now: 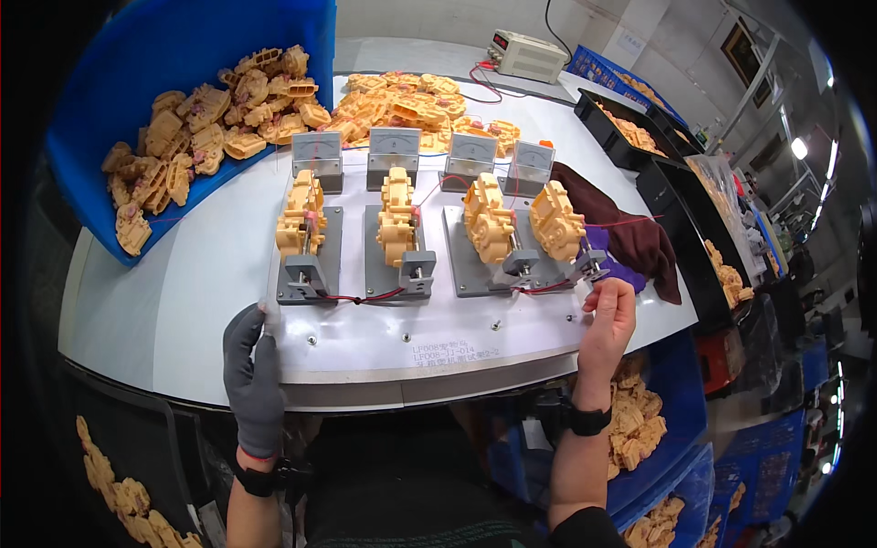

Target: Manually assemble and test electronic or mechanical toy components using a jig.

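Note:
Four grey test fixtures stand in a row on a white board [365, 352], each carrying a cream-yellow plastic gearbox-like part: far left [300, 215], second [396, 219], third [488, 217] and far right [555, 219]. My right hand [607, 324], bare, has its fingers curled together at the metal clamp [589, 265] in front of the far-right part. What lies between the fingertips is too small to make out. At the board's left front corner is my left hand [251, 370] in a grey glove, fingers stretched forward and apart from the fixtures.
Behind the fixtures stand several analog meters [395, 151]. A blue bin [91, 173] of yellow parts tilts at left; a heap of parts [402, 105] lies behind. A power supply [525, 55] sits at the back. Brown cloth [630, 219] and black trays [681, 219] flank the right.

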The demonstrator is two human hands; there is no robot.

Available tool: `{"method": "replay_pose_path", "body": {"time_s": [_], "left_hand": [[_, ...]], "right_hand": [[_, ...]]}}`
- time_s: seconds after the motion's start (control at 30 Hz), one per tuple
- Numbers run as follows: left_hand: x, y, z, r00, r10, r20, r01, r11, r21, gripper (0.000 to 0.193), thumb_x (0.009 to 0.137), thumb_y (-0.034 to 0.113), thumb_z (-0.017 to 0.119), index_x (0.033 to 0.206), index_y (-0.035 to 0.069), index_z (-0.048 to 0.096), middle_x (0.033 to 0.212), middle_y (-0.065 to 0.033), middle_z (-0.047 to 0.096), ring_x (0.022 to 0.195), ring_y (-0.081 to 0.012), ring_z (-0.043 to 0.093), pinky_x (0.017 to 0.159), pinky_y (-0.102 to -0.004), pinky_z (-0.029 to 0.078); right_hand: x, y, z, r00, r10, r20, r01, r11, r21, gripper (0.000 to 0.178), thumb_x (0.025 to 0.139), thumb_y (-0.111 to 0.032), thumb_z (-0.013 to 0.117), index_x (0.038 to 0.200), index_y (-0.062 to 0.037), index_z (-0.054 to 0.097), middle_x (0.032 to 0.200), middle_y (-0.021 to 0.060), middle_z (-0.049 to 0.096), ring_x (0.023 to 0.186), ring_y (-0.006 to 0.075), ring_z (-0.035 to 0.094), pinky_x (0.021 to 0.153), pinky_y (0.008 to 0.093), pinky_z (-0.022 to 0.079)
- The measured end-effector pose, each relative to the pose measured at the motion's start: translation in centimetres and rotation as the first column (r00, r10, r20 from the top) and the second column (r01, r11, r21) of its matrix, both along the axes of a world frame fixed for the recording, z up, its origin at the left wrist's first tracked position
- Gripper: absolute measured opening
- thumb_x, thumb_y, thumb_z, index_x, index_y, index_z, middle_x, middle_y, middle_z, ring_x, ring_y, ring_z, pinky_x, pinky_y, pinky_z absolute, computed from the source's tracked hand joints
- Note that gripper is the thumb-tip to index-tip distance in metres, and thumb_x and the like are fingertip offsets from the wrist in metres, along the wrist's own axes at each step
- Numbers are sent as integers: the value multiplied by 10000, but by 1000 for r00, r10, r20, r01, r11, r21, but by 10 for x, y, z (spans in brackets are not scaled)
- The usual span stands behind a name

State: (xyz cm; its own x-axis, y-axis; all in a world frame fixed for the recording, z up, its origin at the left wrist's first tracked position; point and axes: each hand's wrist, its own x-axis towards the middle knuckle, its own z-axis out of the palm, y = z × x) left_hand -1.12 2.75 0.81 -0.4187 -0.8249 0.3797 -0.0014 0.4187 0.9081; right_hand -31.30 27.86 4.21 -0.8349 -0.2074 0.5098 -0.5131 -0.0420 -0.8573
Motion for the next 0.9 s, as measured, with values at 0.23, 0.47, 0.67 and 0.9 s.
{"method": "replay_pose_path", "body": {"time_s": [0.23,0.47,0.67,0.9], "left_hand": [[-2,-12,-11,996,-80,27,79,997,21,377,971,83,423,1305,-37,548,1345,-132,556,1246,-226,524,1090,-343,374],[0,-19,-5,934,-26,-356,206,853,480,331,1024,146,455,1289,-15,570,1261,-97,621,1182,-173,566,1044,-312,416],[-2,-22,-7,995,-35,-93,60,959,276,309,1015,133,492,1253,-31,601,1222,-100,636,1093,-162,595,967,-287,466],[-4,-39,7,952,-172,-254,272,855,442,379,1022,228,518,1325,8,571,1174,-67,654,1022,-110,616,925,-254,499]], "right_hand": [[1,-1,-1,997,-64,-37,65,998,24,179,1047,-184,510,940,-50,559,801,-28,533,707,36,465,651,182,399],[4,0,-1,995,-72,-65,76,996,56,186,1048,-189,509,933,-51,556,790,-34,518,692,32,449,635,178,382],[-10,2,-15,989,-118,-84,126,989,84,161,1046,-205,519,970,-79,583,777,-39,511,686,32,443,596,186,359],[-42,25,-16,980,-147,-135,157,985,72,258,1038,-247,539,1158,-34,621,973,-11,621,764,55,477,684,201,401]]}}
